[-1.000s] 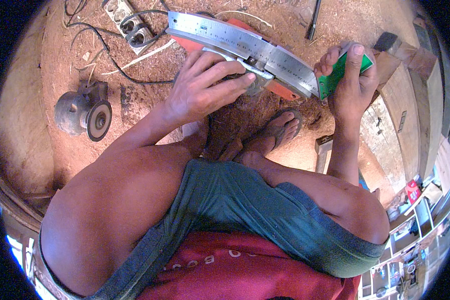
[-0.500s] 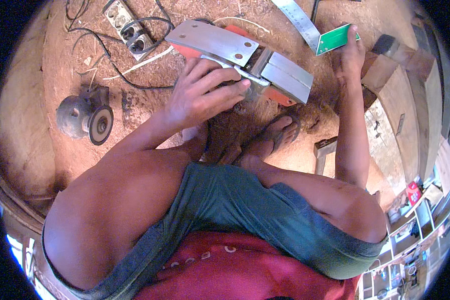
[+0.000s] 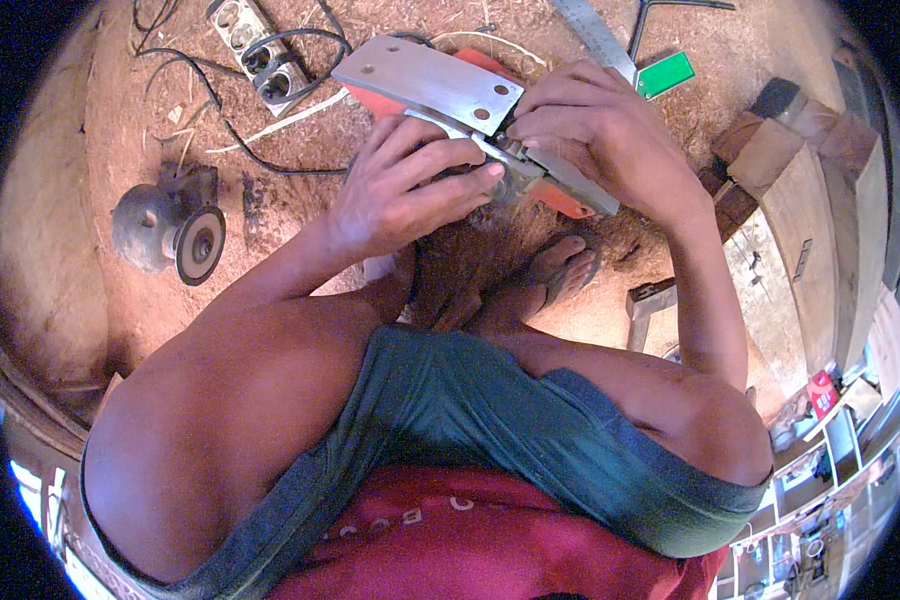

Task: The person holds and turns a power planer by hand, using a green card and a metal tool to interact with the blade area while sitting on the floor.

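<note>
An electric planer [image 3: 420, 82] with an orange body is turned sole up, its bright metal plates facing me. My left hand [image 3: 405, 185] is closed around its near side, fingers over the edge. Bent over the gap between the two plates is my right hand [image 3: 605, 130], its fingers curled at the cutter drum, covering part of the rear plate; the fingertips are partly hidden. Beyond that hand lies a try square with a green handle [image 3: 666, 74] and a steel blade [image 3: 595, 38] on the ground.
Left of me an angle grinder [image 3: 160, 230] rests on the sawdust-covered ground. A white power strip [image 3: 258, 55] with black cables lies at the far left. Wooden boards and blocks [image 3: 770, 160] are stacked on the right. My feet [image 3: 560, 265] are just below the planer.
My right hand has let go of the try square, which now lies on the ground, and has moved left onto the planer's middle. The left hand has hardly moved.
</note>
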`<state>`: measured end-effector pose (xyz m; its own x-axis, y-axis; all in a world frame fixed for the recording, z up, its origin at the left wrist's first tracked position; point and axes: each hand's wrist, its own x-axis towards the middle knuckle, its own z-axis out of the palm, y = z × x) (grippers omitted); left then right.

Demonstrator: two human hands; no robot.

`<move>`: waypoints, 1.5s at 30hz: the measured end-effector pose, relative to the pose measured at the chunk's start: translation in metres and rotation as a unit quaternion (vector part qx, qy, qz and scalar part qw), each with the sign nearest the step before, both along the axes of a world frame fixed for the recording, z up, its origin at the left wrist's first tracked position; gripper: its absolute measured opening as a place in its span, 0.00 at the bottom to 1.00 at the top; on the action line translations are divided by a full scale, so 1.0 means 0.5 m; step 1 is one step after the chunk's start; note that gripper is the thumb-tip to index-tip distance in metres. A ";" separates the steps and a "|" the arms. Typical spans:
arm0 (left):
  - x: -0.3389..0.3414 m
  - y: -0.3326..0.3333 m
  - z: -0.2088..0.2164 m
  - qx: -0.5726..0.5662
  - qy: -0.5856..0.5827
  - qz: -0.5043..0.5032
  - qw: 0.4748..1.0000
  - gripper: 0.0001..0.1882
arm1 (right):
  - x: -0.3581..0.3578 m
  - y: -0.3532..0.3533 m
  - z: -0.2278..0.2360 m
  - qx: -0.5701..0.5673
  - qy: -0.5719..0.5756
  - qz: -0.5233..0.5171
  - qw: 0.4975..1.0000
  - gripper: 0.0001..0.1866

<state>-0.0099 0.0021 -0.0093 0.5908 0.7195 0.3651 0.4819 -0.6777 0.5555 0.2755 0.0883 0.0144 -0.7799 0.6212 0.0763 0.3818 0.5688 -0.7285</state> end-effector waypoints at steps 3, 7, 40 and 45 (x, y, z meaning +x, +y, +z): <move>0.000 0.001 0.004 -0.002 0.006 -0.004 1.000 0.27 | -0.012 0.001 0.007 0.016 -0.008 0.014 1.000 0.11; -0.001 0.001 0.005 0.000 0.011 -0.004 1.000 0.27 | -0.018 0.005 0.015 0.039 -0.029 0.043 0.998 0.13; -0.009 0.002 0.018 0.001 0.072 -0.054 0.996 0.27 | -0.023 0.021 -0.015 -0.145 -0.008 0.034 0.989 0.07; -0.009 0.009 0.036 -0.003 0.080 -0.074 0.994 0.25 | -0.026 0.024 -0.004 -0.106 -0.047 0.045 0.992 0.07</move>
